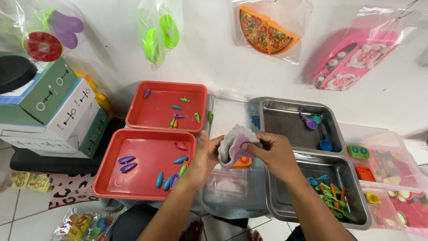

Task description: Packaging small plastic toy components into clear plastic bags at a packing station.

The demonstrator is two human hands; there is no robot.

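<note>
- Grey cloth (pixel 236 145) is bunching up between both my hands, over the clear plastic lid (pixel 229 187) at the middle of the table
- I am pinching its right edge with my right hand (pixel 273 154), fingers closed on the fabric
- I am cupping its left side with my left hand (pixel 206 156), fingers curled around it
- Something orange (pixel 243 163) is peeking out just beneath the cloth
- Red trays (pixel 151 163) are sitting to my left, steel trays (pixel 290 192) to my right, both holding small coloured toy pieces

Home floor: bagged toys (pixel 267 31), sorting trays (pixel 147 163)
</note>
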